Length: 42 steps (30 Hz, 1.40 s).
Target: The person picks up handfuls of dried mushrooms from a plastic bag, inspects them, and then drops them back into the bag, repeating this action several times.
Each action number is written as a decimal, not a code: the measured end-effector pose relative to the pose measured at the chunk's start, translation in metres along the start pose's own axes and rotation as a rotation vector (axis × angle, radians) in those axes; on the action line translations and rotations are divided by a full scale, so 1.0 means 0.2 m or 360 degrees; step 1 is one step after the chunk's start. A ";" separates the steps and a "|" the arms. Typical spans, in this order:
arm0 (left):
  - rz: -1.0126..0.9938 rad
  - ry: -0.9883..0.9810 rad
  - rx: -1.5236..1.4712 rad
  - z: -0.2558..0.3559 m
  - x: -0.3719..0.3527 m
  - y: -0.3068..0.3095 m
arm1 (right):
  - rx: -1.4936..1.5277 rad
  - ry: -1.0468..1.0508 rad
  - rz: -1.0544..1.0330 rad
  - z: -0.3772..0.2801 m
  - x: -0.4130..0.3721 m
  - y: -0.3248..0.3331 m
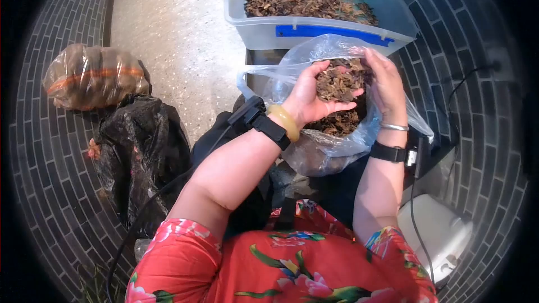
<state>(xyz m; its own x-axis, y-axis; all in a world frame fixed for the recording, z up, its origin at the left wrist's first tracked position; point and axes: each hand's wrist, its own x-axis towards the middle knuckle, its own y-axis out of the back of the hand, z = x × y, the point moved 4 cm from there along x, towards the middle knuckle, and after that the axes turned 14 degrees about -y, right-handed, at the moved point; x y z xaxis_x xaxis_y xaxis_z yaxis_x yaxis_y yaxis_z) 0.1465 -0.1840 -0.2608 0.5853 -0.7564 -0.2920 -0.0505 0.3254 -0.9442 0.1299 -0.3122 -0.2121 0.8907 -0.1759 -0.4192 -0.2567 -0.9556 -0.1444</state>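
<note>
My left hand (306, 96) is cupped palm up, with a heap of brown bark chips (337, 83) resting on its palm and fingers. My right hand (387, 84) curves against the right side of that heap, its fingers held together. Both hands are over the mouth of a clear plastic bag (314, 154). More dark chips (338, 123) lie inside the bag, below my fingers. Part of the right hand's inner side is hidden by its back.
Just beyond the bag stands a translucent tub (255, 21) with bark chips in it. To the left are a tied clear bag (95, 78) of brown contents and a crumpled black bag (143, 151). A white container (438, 230) sits at lower right. Cables run from both wrists.
</note>
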 end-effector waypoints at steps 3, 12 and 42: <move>-0.0066 0.0054 -0.0076 0.00 0.00 0.01 | -0.0023 0.0029 0.0015 -0.02 0.00 0.00; -0.0171 0.0092 -0.0099 0.03 -0.03 -0.04 | 0.0248 0.0049 -0.0026 -0.03 0.00 0.02; -0.0230 0.0158 -0.0180 0.02 -0.03 -0.03 | -0.0716 0.0076 -0.0166 -0.02 -0.01 -0.03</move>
<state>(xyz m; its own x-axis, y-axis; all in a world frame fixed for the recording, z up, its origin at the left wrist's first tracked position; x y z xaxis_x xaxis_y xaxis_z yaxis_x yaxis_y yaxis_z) 0.1466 -0.1781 -0.2525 0.5106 -0.8446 -0.1608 -0.0660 0.1480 -0.9868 0.1318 -0.3066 -0.2061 0.9220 -0.0740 -0.3800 0.0141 -0.9745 0.2240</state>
